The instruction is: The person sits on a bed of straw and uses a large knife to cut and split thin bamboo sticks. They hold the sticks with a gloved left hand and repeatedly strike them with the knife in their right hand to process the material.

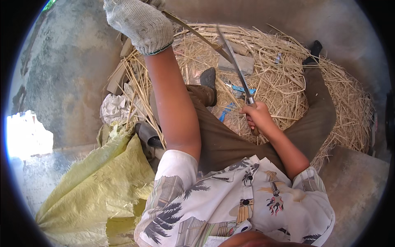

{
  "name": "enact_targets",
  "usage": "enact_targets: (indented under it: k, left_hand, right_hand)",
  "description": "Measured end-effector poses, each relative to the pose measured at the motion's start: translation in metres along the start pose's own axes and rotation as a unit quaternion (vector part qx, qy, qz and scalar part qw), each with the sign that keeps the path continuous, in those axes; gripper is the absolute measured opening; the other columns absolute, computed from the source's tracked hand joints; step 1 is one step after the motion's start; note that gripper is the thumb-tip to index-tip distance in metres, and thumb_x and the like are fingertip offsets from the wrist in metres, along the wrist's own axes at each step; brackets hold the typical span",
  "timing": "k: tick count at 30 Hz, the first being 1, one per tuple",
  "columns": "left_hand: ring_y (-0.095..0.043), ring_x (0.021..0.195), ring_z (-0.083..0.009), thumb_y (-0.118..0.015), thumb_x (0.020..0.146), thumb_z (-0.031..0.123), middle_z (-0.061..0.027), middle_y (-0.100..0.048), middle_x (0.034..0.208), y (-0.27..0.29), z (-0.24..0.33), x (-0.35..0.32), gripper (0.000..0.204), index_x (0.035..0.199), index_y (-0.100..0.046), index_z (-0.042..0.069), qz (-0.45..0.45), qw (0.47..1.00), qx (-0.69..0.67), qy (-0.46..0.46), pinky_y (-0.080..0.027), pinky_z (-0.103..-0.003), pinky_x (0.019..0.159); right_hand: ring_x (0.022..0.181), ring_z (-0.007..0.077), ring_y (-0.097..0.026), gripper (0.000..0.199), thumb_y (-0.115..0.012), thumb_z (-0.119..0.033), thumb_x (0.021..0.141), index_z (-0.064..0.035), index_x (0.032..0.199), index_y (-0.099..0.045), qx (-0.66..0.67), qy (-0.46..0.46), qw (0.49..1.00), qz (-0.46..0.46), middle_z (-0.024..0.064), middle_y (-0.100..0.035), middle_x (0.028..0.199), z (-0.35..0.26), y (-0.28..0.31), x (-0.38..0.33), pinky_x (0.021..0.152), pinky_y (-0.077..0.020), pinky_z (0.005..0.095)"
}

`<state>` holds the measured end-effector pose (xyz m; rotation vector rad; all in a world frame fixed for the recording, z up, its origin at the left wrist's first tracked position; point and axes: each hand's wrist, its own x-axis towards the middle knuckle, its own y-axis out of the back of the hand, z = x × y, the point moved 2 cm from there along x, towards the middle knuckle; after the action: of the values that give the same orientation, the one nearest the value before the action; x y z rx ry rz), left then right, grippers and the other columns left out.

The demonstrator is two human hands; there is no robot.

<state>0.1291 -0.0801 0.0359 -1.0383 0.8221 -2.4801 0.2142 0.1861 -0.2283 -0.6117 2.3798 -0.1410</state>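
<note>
A: What is each hand doing?

B: The left hand (140,22), in a knitted grey work glove, is raised high and closed around the upper end of a thin bamboo strip (197,35). The right hand (256,117) is bare and clenched on the handle of a long knife (234,61), low, just above the lap.

A: Where is the strip in relation to the knife?

B: It slants down from the glove toward the blade and meets it near the blade's upper half. Whether the edge has bitten into the strip I cannot tell.

A: Why hold it like that?

B: My guess is that the glove guards the hand nearest the cutting edge, while the bare hand keeps a surer grip on the handle. Holding the strip up and taut would let the blade run along it and away from the body.

A: And the litter under the knife?

B: A broad heap of pale shavings (288,78) lies on the concrete floor (70,74), spreading beyond and to the right of the knife. The person's outstretched legs lie over it. A small blue tool (242,89) lies in it just behind the blade.

A: Counts?

B: One knife, one strip in hand, one glove. To the left of the knife, beyond the left arm, lies one yellowish woven sack (103,177), with crumpled white material (113,109) just above it.
</note>
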Motion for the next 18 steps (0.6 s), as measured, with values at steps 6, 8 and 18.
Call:
enact_targets:
  k: [6,8,18]
  left_hand:
    - [-0.029,0.042,-0.0070,-0.057,0.099,0.055,0.0064,-0.028,0.053,-0.048,0.004,-0.023,0.054,0.064,-0.036,0.020,0.122,0.961,0.202,-0.146,-0.021,-0.025,0.039]
    - [-0.028,0.042,-0.0069,-0.057,0.100,0.055,0.0063,-0.028,0.053,-0.082,0.005,-0.041,0.055,0.064,-0.035,0.020,0.127,0.948,0.249,-0.153,-0.021,-0.025,0.040]
    - [-0.028,0.043,-0.0060,-0.056,0.099,0.057,0.0075,-0.027,0.053,-0.082,0.011,-0.042,0.056,0.062,-0.036,0.020,0.074,0.942,0.286,-0.156,-0.022,-0.025,0.041]
  right_hand:
    - [0.053,0.0079,-0.048,0.020,-0.067,-0.010,0.086,-0.0039,0.070,-0.057,-0.004,0.277,0.958,0.077,-0.0014,-0.052,0.057,0.000,-0.011,-0.007,0.052,-0.0378,0.0279]
    - [0.055,0.0115,-0.051,0.019,-0.067,-0.013,0.085,-0.0012,0.073,-0.059,-0.056,0.298,0.944,0.128,0.0019,-0.056,0.059,0.028,-0.006,0.014,0.053,-0.0405,0.0313]
    - [0.037,0.0096,-0.038,0.019,-0.062,-0.006,0.083,-0.0105,0.073,-0.047,0.044,-0.070,0.989,-0.121,-0.0024,-0.040,0.052,-0.004,0.004,0.001,0.036,-0.0308,0.0296]
